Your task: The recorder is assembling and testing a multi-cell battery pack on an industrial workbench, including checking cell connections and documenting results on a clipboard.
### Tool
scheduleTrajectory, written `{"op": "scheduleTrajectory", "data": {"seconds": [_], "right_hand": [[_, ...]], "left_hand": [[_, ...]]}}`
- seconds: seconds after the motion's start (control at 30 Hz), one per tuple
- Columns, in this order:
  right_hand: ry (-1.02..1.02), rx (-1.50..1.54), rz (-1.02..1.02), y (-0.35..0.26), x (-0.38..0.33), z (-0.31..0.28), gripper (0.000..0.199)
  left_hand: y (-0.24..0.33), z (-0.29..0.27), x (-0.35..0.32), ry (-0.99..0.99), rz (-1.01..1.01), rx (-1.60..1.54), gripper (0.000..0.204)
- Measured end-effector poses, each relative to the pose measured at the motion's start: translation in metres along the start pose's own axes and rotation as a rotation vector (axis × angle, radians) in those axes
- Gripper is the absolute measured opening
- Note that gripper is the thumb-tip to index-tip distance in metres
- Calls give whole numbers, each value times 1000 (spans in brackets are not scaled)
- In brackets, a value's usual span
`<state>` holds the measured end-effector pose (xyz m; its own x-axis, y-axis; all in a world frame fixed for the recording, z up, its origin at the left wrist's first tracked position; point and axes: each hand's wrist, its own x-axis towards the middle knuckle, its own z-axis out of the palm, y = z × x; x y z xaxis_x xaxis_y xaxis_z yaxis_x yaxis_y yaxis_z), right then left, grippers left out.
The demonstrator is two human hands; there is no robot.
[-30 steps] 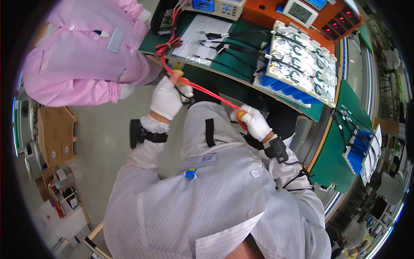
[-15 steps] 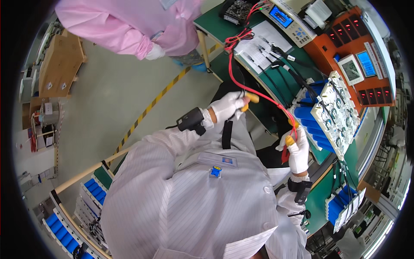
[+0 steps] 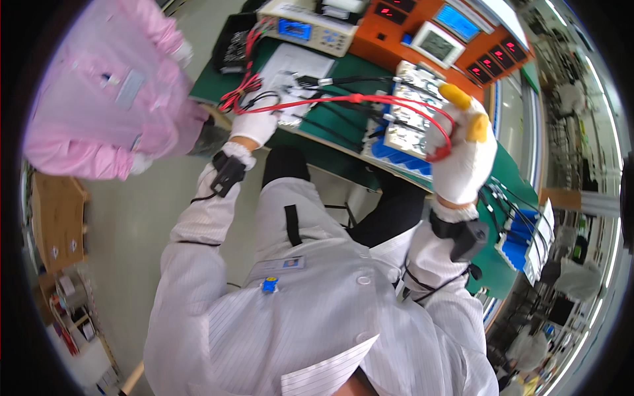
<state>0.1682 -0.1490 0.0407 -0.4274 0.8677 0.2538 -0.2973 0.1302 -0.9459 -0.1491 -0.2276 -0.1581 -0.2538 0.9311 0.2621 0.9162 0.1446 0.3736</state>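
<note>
My right hand, in a white glove with yellow finger covers, is closed on the red test leads and holds them up at the right. It is just beside a battery pack with blue cells and a white top plate. My gloved left hand is at the bench's left front, by the coiled part of the red and black leads. Its fingers are blurred and partly covered by the leads. From the coil, the leads run to a bench meter with a blue screen.
On the green bench lie a paper sheet and black cables. A black tray stands at the far left. Behind is an orange panel with red displays; another battery pack sits right. A person in pink stands left.
My view has turned toward the bench. My left hand has moved from the bench's edge to the coiled leads. My right hand has risen beside the battery pack, still holding the red leads.
</note>
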Motion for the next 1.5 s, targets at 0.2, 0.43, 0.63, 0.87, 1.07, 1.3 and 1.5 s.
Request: {"op": "scheduleTrajectory", "data": {"seconds": [0.2, 0.43, 0.63, 0.87, 1.07, 1.3, 1.5], "right_hand": [[264, 222, 30, 19, 20, 10, 69], [257, 247, 10, 39, 25, 10, 78], [132, 212, 116, 58, 32, 7, 73], [142, -277, -79, 61, 22, -5, 77], [74, -680, -638, 30, -56, 31, 57], [-393, -845, -67, 103, -77, 71, 22], [-429, -932, -163, 118, -85, 70, 12]], "left_hand": [[10, -10, -8, 99, 27, -69, 16], [30, -33, -36, -76, -290, -453, 21], [28, -35, -64, -89, -423, -412, 35], [48, -53, -74, -139, -520, -804, 43], [69, -53, -88, -250, -659, -1146, 34], [103, -42, -92, -278, -660, -1401, 33], [107, -49, -100, -235, -543, -1106, 35]]}}
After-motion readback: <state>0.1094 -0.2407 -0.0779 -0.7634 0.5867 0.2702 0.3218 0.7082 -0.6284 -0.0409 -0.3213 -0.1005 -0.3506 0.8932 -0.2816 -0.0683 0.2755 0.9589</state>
